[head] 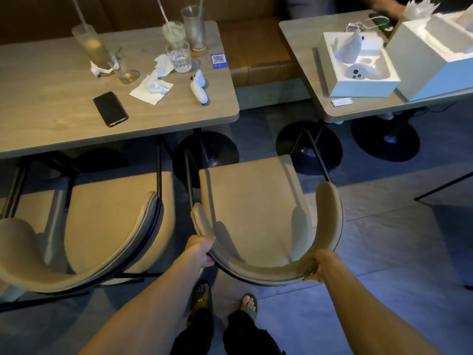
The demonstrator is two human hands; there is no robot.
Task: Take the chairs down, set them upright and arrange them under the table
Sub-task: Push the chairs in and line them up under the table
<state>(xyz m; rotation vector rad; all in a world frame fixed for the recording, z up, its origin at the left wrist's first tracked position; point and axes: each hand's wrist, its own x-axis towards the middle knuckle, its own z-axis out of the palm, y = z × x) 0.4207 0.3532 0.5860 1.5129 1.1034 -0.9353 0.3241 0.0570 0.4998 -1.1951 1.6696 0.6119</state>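
Note:
Two beige padded chairs with curved backrests and dark metal frames stand upright on the floor. The left chair [107,221] is partly tucked under the wooden table [51,124]. The right chair [253,201] stands at the table's right corner, facing the gap between the two tables. My left hand [202,249] grips the left side of its backrest, fingers curled over the top edge. My right hand [320,265] grips the right side of the same backrest. My sandalled feet are just behind the chair.
The table carries glasses [194,26] with straws, crumpled napkins [153,85], a black phone [110,108] and a white controller [199,85]. A second table [358,111] at right holds open white boxes [358,67]. Round black pedestal bases [309,147] stand on the grey tiled floor. A brown bench runs behind.

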